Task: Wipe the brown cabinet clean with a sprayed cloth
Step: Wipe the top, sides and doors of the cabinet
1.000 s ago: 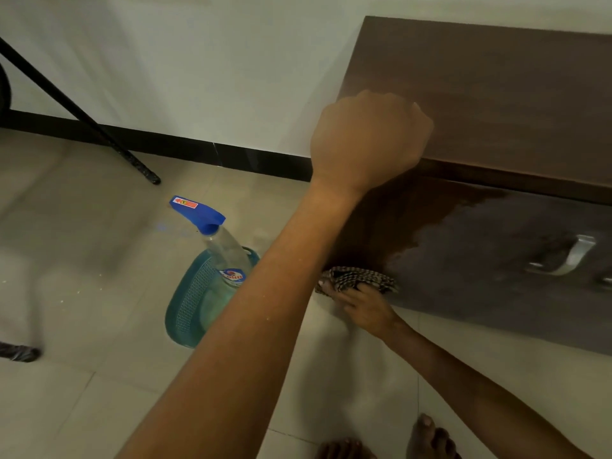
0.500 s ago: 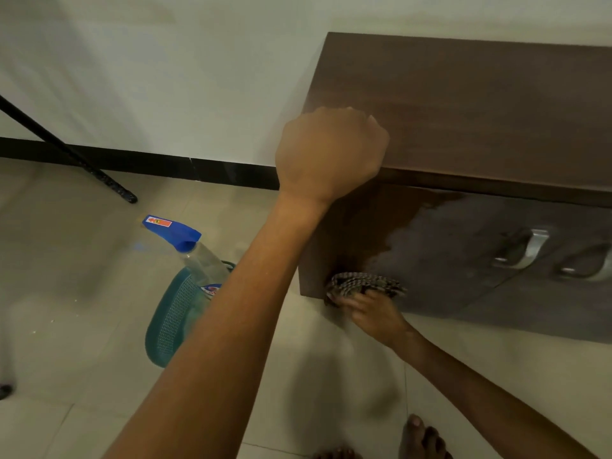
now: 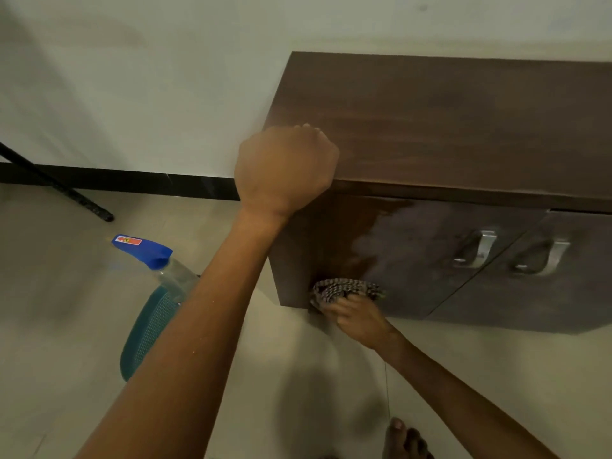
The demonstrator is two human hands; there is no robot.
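The brown cabinet (image 3: 463, 127) stands against the white wall, with a wet darker patch on the upper left of its left door. My left hand (image 3: 284, 167) sits on the top front-left corner, its fingers curled over the edge and hidden behind the back of the hand. My right hand (image 3: 357, 318) grips a checked cloth (image 3: 344, 288) and presses it against the bottom left corner of that door, just above the floor.
A spray bottle (image 3: 149, 253) with a blue trigger head stands in a teal mesh basket (image 3: 149, 326) on the tiled floor, left of my left forearm. Two metal handles (image 3: 477, 248) sit on the doors. A black pole (image 3: 59, 190) slants at far left. My bare foot (image 3: 404, 438) is at the bottom.
The view has shifted, bringing more of the cabinet's right side and its second handle into sight. My right hand keeps the cloth low on the left door; my left hand stays on the corner.
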